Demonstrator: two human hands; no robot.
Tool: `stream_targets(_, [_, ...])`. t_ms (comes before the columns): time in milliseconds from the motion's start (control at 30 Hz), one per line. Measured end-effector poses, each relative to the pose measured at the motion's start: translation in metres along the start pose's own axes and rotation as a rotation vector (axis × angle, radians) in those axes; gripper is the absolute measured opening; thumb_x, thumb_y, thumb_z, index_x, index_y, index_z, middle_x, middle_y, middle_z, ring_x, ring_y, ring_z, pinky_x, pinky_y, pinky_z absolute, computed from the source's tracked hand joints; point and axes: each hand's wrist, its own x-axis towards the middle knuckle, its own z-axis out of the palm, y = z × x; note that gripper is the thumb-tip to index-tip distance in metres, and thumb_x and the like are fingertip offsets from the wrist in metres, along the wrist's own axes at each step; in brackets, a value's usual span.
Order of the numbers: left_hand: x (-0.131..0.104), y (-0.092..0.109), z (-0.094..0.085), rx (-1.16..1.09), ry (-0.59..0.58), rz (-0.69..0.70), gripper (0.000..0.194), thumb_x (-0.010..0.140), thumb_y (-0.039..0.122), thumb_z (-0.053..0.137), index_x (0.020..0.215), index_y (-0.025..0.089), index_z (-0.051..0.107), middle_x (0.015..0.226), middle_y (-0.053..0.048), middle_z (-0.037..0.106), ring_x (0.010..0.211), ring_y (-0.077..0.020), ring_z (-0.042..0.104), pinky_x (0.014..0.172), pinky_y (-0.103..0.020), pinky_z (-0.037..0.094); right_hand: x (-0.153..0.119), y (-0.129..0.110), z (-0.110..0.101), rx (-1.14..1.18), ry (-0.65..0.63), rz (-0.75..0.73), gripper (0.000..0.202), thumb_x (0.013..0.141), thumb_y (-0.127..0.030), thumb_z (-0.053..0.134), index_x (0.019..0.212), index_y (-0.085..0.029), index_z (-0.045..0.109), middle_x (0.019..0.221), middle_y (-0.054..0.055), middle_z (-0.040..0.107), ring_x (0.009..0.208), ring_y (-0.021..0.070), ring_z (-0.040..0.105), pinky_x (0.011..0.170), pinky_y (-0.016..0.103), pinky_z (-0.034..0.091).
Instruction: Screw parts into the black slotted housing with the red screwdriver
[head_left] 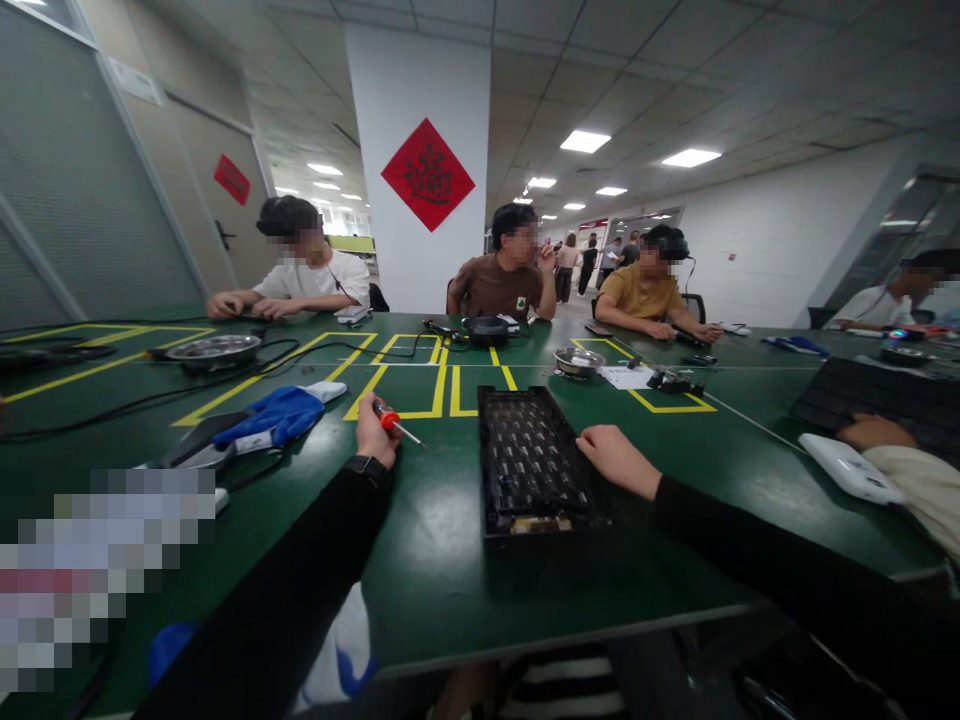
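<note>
My left hand (377,437) is closed around a screwdriver (388,415) with a red handle; its thin metal shaft points right and slightly down, over bare table. In front of me lies a black rectangular case (536,465), its inside full of rows of shiny dark pockets, with a tan strip at the near end. At the case's right edge rests my right hand (619,460), fingers curled against the rim; the fingertips are partly hidden. The screwdriver tip is apart from the case.
Blue-and-white gloves (281,415) lie left on the green table (427,580). Metal dishes (214,348) and cables stand farther back, with small dark parts (675,382) to the right. A white device (851,468) is at far right beside another person's arm. Several people sit opposite.
</note>
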Motion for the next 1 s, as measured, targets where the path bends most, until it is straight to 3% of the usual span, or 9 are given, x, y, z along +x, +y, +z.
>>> stream_targets(300, [0.005,-0.003,-0.002,0.039,0.010,-0.010,0.029,0.071,0.048,0.050,0.073,0.019,0.044,0.048,0.008,0.041,0.033,-0.0046,0.038,0.031,-0.014,0.028,-0.044,0.110,-0.044,-0.068,-0.060,0.115,0.037,0.084,-0.037,0.033,0.076,-0.014,0.061,0.079,0.012,0.064,0.072,0.0194,0.055,0.066,0.028,0.034])
stream_targets(600, [0.006,-0.005,-0.003,0.034,-0.011,0.025,0.029,0.071,0.048,0.052,0.074,0.020,0.044,0.049,0.007,0.042,0.034,-0.0049,0.040,0.031,-0.014,0.028,-0.056,0.233,-0.084,-0.076,-0.083,0.251,0.027,0.080,-0.036,0.042,0.076,-0.016,0.061,0.086,0.017,0.063,0.077,0.0246,0.056,0.071,0.032,0.035])
stream_targets(733, [0.005,-0.006,-0.002,0.038,-0.013,0.030,0.029,0.071,0.047,0.052,0.076,0.020,0.044,0.051,0.007,0.042,0.033,-0.0045,0.040,0.031,-0.013,0.027,-0.055,0.262,-0.094,-0.056,-0.088,0.270,0.025,0.079,-0.032,0.042,0.075,-0.016,0.061,0.089,0.020,0.063,0.079,0.0254,0.056,0.074,0.033,0.036])
stream_targets(1000, [0.001,-0.005,0.000,0.047,-0.020,0.018,0.026,0.069,0.043,0.053,0.074,0.019,0.043,0.052,0.007,0.042,0.033,-0.0045,0.039,0.029,-0.014,0.024,-0.045,0.285,-0.088,-0.024,-0.105,0.283,0.021,0.077,-0.029,0.044,0.075,-0.016,0.062,0.089,0.019,0.063,0.080,0.0251,0.055,0.074,0.033,0.035])
